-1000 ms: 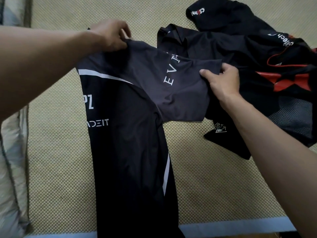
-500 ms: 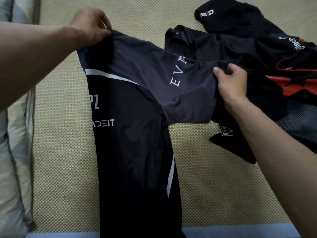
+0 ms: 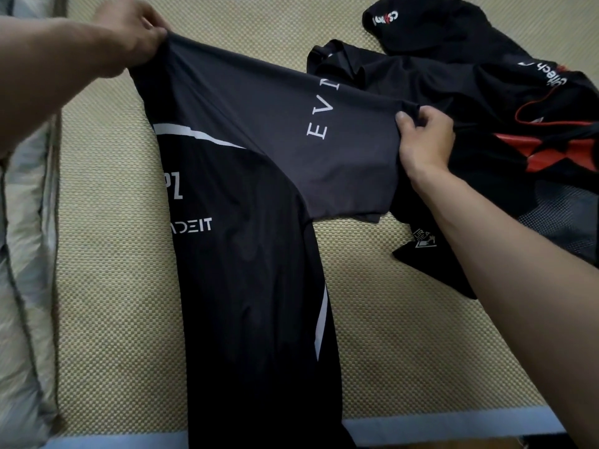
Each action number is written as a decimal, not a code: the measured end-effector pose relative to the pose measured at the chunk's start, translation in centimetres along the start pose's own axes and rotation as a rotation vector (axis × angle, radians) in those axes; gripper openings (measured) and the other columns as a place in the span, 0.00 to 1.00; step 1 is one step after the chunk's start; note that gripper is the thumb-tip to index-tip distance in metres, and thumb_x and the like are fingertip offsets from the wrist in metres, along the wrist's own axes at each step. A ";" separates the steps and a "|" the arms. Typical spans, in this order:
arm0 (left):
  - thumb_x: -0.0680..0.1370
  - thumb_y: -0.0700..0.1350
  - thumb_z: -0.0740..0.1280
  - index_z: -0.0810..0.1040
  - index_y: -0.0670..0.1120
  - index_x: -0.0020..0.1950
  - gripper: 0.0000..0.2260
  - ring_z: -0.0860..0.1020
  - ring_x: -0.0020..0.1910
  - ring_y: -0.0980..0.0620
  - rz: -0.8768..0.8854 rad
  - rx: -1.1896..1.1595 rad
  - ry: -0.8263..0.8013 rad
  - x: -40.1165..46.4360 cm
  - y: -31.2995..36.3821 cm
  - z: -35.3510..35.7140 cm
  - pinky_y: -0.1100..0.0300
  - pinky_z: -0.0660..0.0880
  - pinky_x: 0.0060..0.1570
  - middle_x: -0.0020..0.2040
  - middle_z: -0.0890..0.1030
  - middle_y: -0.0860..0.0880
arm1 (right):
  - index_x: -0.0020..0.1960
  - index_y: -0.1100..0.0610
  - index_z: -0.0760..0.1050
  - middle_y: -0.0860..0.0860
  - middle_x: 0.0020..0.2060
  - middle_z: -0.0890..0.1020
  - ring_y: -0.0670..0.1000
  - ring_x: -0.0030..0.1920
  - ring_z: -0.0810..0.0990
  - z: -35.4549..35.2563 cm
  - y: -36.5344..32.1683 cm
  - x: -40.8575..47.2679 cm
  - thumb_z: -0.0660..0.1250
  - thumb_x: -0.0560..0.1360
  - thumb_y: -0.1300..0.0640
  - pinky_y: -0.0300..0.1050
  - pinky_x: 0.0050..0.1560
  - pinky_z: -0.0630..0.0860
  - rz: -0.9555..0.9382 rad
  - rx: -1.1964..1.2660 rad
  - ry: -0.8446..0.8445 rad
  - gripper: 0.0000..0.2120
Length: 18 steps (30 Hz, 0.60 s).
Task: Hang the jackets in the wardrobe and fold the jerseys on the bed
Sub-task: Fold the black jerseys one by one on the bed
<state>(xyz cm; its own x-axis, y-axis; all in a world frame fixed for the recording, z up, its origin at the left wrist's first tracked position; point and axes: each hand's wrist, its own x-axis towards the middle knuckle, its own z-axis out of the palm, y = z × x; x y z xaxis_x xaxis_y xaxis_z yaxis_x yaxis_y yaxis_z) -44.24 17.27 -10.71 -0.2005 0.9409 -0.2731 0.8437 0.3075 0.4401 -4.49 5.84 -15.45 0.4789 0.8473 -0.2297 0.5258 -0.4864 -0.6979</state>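
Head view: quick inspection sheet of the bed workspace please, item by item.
Surface: woven yellow mat on the bed, with a pale blue border along its near edge.
Job's things: black and grey jersey stretched between both hands, body trailing toward the near edge; white EV lettering on its grey sleeve.
Clutter: pile of dark garments with red marks at the far right, partly under the sleeve.
Hands: left hand grips the jersey's shoulder end; right hand grips the sleeve end.
Cables: nothing seen.
Surroundings: grey bedding along the mat's left side; no wardrobe in view.
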 end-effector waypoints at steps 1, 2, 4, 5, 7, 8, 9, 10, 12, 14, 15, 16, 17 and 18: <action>0.84 0.47 0.62 0.80 0.46 0.65 0.13 0.76 0.44 0.51 -0.013 0.018 0.001 0.1 0.0 0.3 0.69 0.71 0.23 0.55 0.81 0.45 | 0.38 0.53 0.70 0.50 0.40 0.79 0.49 0.43 0.76 0.1 -0.2 0.0 0.67 0.80 0.49 0.38 0.42 0.66 0.001 -0.022 -0.003 0.15; 0.84 0.48 0.61 0.79 0.48 0.65 0.13 0.76 0.47 0.48 -0.029 0.043 0.008 -0.2 0.2 0.4 0.64 0.71 0.22 0.58 0.80 0.44 | 0.37 0.53 0.71 0.49 0.40 0.79 0.49 0.44 0.76 0.1 -0.3 -0.1 0.67 0.80 0.49 0.38 0.43 0.67 0.006 -0.037 -0.006 0.15; 0.83 0.50 0.60 0.78 0.50 0.66 0.14 0.78 0.53 0.46 -0.032 0.049 0.046 -0.9 0.7 1.0 0.60 0.75 0.35 0.64 0.80 0.46 | 0.42 0.52 0.76 0.48 0.42 0.81 0.48 0.46 0.78 0.1 -0.4 -0.3 0.68 0.79 0.48 0.38 0.45 0.68 0.022 -0.031 -0.029 0.10; 0.82 0.52 0.60 0.77 0.50 0.67 0.16 0.79 0.59 0.46 -0.022 0.037 0.069 -1.1 0.9 1.4 0.56 0.78 0.46 0.65 0.80 0.46 | 0.46 0.54 0.79 0.47 0.43 0.82 0.48 0.47 0.79 0.1 -0.4 -0.5 0.69 0.78 0.47 0.38 0.46 0.69 0.028 -0.029 -0.050 0.10; 0.80 0.55 0.62 0.75 0.48 0.69 0.20 0.76 0.67 0.44 0.045 0.093 0.105 -1.8 1.5 2.1 0.51 0.73 0.66 0.68 0.78 0.46 | 0.51 0.53 0.79 0.47 0.45 0.83 0.48 0.47 0.81 -0.3 -0.4 -1.1 0.72 0.74 0.43 0.40 0.46 0.74 0.050 -0.014 -0.089 0.15; 0.80 0.55 0.62 0.74 0.48 0.70 0.21 0.74 0.69 0.44 0.105 0.145 0.110 -2.4 1.9 2.5 0.50 0.70 0.69 0.69 0.78 0.46 | 0.50 0.52 0.78 0.47 0.45 0.84 0.48 0.46 0.82 -0.5 -0.4 -1.6 0.74 0.71 0.40 0.42 0.44 0.77 0.077 0.023 -0.103 0.18; 0.79 0.54 0.62 0.74 0.49 0.70 0.20 0.74 0.69 0.43 0.175 0.184 0.107 -2.9 2.2 2.8 0.48 0.67 0.70 0.69 0.77 0.46 | 0.51 0.52 0.77 0.48 0.46 0.84 0.48 0.43 0.83 -0.9 -0.5 -2.1 0.75 0.69 0.39 0.44 0.39 0.79 0.114 0.080 -0.136 0.20; 0.79 0.53 0.62 0.73 0.49 0.69 0.20 0.73 0.69 0.42 0.244 0.213 0.096 -3.4 2.5 3.1 0.47 0.67 0.70 0.69 0.77 0.45 | 0.53 0.52 0.75 0.49 0.46 0.84 0.48 0.40 0.83 -1.2 -0.5 -2.8 0.77 0.69 0.41 0.43 0.33 0.80 0.164 0.143 -0.199 0.22; 0.78 0.49 0.62 0.75 0.49 0.67 0.17 0.73 0.67 0.40 0.367 0.262 0.065 -4.7 3.0 3.5 0.44 0.67 0.68 0.67 0.76 0.42 | 0.61 0.55 0.72 0.50 0.47 0.83 0.47 0.36 0.83 -2.1 -0.3 -4.4 0.79 0.71 0.48 0.44 0.28 0.80 0.245 0.183 -0.397 0.25; 0.79 0.46 0.63 0.78 0.47 0.62 0.13 0.75 0.62 0.41 0.468 0.231 -0.017 -6.3 3.9 4.3 0.48 0.70 0.65 0.61 0.77 0.42 | 0.66 0.59 0.69 0.52 0.46 0.85 0.46 0.32 0.83 -2.9 0.3 -5.7 0.79 0.71 0.56 0.44 0.28 0.82 0.230 0.123 -0.575 0.29; 0.79 0.44 0.64 0.80 0.47 0.60 0.11 0.77 0.57 0.44 0.489 0.161 -0.081 -7.4 4.5 4.8 0.53 0.73 0.61 0.57 0.79 0.45 | 0.67 0.60 0.68 0.53 0.44 0.86 0.46 0.30 0.82 -3.2 0.7 -6.1 0.79 0.71 0.60 0.43 0.28 0.81 0.202 0.090 -0.621 0.30; 0.79 0.43 0.66 0.82 0.47 0.57 0.09 0.78 0.52 0.50 0.497 0.081 -0.157 -8.8 5.2 5.2 0.61 0.73 0.56 0.53 0.80 0.49 | 0.67 0.60 0.68 0.53 0.43 0.86 0.44 0.29 0.81 -3.4 1.1 -6.4 0.79 0.72 0.62 0.39 0.27 0.79 0.177 0.070 -0.633 0.29; 0.79 0.43 0.67 0.83 0.48 0.55 0.08 0.78 0.47 0.54 0.508 0.022 -0.230 -10.0 5.7 5.8 0.68 0.72 0.50 0.49 0.81 0.52 | 0.66 0.60 0.70 0.52 0.42 0.86 0.41 0.27 0.80 -3.5 1.4 -6.4 0.79 0.72 0.62 0.36 0.26 0.75 0.159 0.064 -0.615 0.27; 0.79 0.43 0.67 0.83 0.49 0.53 0.07 0.77 0.44 0.57 0.536 -0.002 -0.287 -11.2 6.1 6.5 0.72 0.70 0.45 0.46 0.81 0.55 | 0.66 0.60 0.72 0.51 0.41 0.86 0.39 0.26 0.79 -3.6 1.6 -6.4 0.78 0.73 0.62 0.33 0.25 0.73 0.153 0.075 -0.578 0.25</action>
<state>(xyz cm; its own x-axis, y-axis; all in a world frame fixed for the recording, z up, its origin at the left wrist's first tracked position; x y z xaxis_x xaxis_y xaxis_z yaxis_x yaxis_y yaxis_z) -33.62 7.64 -10.50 0.3944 0.8890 -0.2326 0.7893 -0.1980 0.5812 -4.21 -1.16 -12.68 0.0747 0.7579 -0.6481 0.4197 -0.6134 -0.6690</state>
